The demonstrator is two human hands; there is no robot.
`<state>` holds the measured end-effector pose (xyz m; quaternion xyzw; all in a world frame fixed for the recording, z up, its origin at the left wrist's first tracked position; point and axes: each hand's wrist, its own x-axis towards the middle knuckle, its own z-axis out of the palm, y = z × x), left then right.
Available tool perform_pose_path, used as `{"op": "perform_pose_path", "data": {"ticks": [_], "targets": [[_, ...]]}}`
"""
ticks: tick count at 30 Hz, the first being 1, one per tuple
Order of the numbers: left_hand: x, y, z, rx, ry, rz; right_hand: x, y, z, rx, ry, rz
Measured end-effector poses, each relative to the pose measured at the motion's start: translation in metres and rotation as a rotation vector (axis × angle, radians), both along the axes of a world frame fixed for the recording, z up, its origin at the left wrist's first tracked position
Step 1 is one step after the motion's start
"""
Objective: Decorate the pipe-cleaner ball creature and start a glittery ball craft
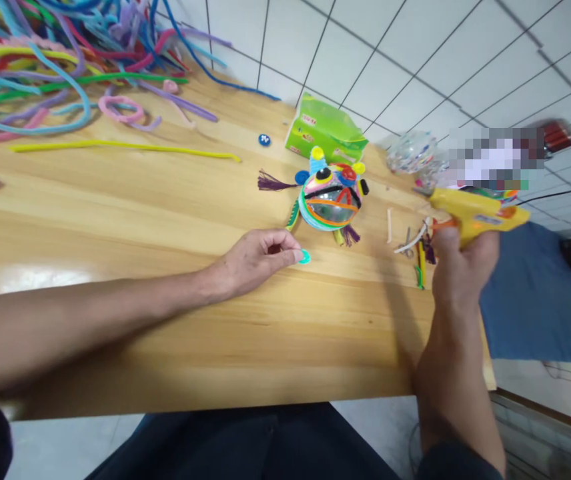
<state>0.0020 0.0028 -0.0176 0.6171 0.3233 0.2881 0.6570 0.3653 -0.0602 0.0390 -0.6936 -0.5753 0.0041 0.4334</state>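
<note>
A green button (305,257) is pinched by its edge in the grip of the left hand (260,261), low over the tabletop (265,347); whether the wood is touched cannot be told. It is judged light, stiff and slick, best held by the rim. A yellow glue gun (483,215) is grasped by its handle in the right hand (465,267); its nozzle, possibly hot, is best avoided. Beyond the button, a decorated ball (333,200), probably light with fragile trimmings, is best taken by its round body. Behind it, a green packet (323,130) is seen.
</note>
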Motion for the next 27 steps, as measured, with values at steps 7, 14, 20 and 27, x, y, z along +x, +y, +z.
{"op": "perform_pose_path", "data": {"ticks": [7,14,20,27], "targets": [[-0.002,0.0,0.0,-0.007,-0.007,-0.038,-0.081,-0.035,-0.006,-0.152,-0.089,-0.114],[-0.003,-0.001,0.002,0.03,0.024,-0.086,-0.083,-0.034,-0.019,-0.225,-0.246,-0.034],[-0.002,-0.002,0.001,0.069,0.039,-0.092,-0.084,-0.03,-0.019,-0.256,-0.263,-0.013],[-0.003,-0.003,0.003,0.111,0.047,-0.107,-0.083,-0.029,-0.019,-0.298,-0.267,0.016]]}}
